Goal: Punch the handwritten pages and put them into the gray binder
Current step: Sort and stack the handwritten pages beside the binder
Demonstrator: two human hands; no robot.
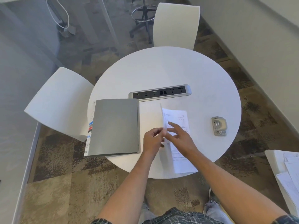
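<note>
Near the front edge of the round white table (161, 65), both hands work on the handwritten pages (181, 120). The left hand (152, 139) has its fingers pinched on one sheet and lifts it up on its edge, so it looks like a thin blurred strip; the right hand (179, 135) lies flat and open on the pages that rest on the table, probably to keep them from sliding while the sheets are squared together (I cannot tell how many sheets there are). The gray binder (114, 126) lies closed at the left edge of the table, its lower corner hanging a little over the rim, just beside the pages but not touching them. The hole punch (219, 126) stands near the right edge, well apart from the hands, and nothing is inside it. A power strip (160, 92) is set into the table centre, behind the binder and the pages. I judge the task is at its beginning: the pages must first be aligned, then carried to the punch.
</note>
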